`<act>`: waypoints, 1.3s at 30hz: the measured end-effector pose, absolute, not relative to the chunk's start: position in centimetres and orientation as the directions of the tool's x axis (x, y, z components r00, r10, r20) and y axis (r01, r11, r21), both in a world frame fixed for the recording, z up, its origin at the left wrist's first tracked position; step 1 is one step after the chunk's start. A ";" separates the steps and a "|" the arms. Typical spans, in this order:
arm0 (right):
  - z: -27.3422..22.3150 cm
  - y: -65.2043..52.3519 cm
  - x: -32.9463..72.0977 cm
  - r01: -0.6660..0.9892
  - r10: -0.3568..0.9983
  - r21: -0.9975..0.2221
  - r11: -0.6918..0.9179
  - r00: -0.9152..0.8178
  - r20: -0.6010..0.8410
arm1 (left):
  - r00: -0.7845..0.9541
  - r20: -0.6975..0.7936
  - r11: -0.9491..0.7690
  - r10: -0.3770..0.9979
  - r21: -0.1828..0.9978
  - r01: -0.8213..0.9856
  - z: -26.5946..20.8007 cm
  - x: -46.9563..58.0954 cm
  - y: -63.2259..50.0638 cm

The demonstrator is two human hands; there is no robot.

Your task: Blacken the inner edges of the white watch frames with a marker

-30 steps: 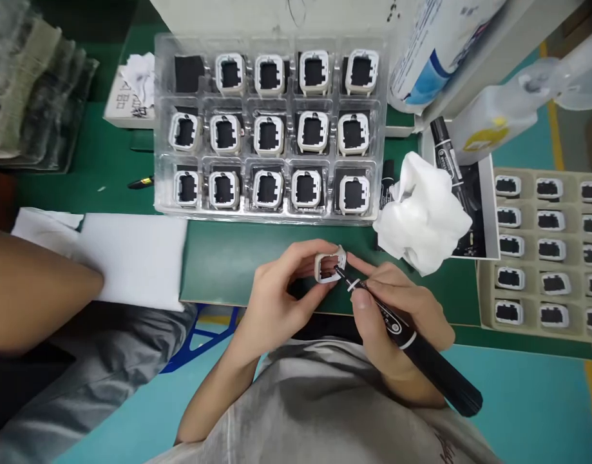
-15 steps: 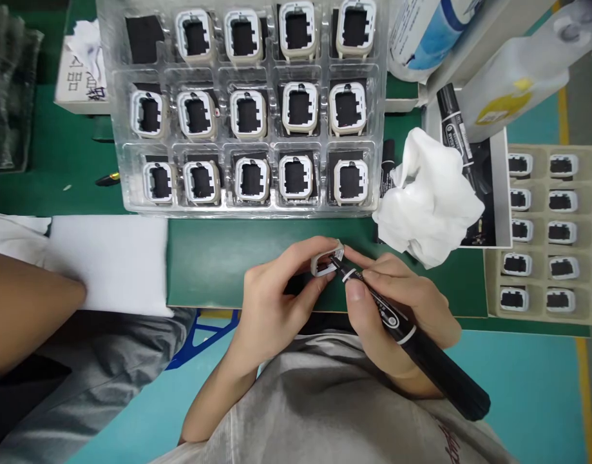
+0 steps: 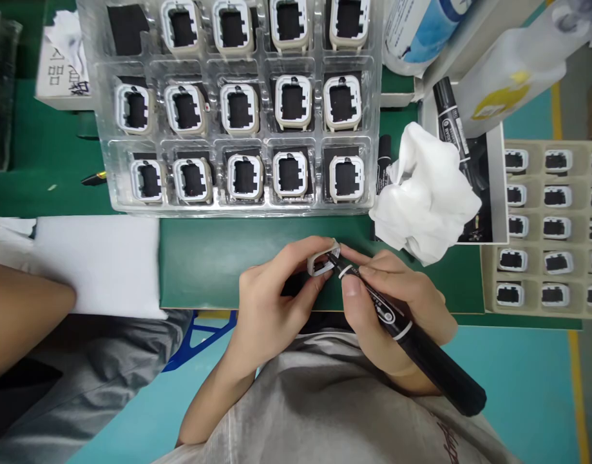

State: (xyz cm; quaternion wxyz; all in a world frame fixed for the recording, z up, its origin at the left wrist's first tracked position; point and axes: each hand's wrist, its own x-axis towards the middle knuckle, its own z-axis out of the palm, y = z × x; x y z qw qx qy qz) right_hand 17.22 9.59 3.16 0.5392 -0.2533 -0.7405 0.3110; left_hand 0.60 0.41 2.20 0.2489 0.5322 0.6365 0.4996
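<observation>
Between the thumb and fingers of my left hand (image 3: 271,299) is a small whitish watch-case frame (image 3: 315,263), tilted so its opening shows. My right hand (image 3: 397,303) grips a black marker pen (image 3: 421,351), its cap end pointing down to the right. The pen's dark tip reaches into the frame's opening; whether it touches the inner wall I cannot tell. Both hands are close together over the near edge of the green table. Beyond them a clear plastic tray (image 3: 238,209) holds several similar frames on black squares, with one pocket at the far left holding only a black square.
Right of the tray lies a crumpled white cloth (image 3: 424,193) beside a white box (image 3: 505,187) with another marker (image 3: 451,119). Bottles (image 3: 508,84) stand behind. A beige tray (image 3: 491,303) of frames is at the right. A neighbouring person's arm (image 3: 25,312) rests by a white sheet (image 3: 100,264).
The whole view has shifted slightly, so the tray and table sit a little further left. Both hands keep their hold, with the marker tip still inside the frame.
</observation>
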 end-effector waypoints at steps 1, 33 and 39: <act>3.1 9.6 17.3 0.043 0.713 -0.736 0.676 -0.292 0.638 | -0.310 0.214 -0.065 0.926 0.901 0.429 2.2 0.6 0.4; 2.5 9.2 17.2 0.053 0.718 -0.733 0.678 -0.263 0.644 | -0.332 0.263 -0.049 0.906 0.844 0.533 2.2 0.9 0.1; 2.6 9.3 17.3 0.056 0.725 -0.741 0.669 -0.266 0.635 | -0.338 0.263 -0.050 0.904 0.850 0.525 2.1 1.0 0.0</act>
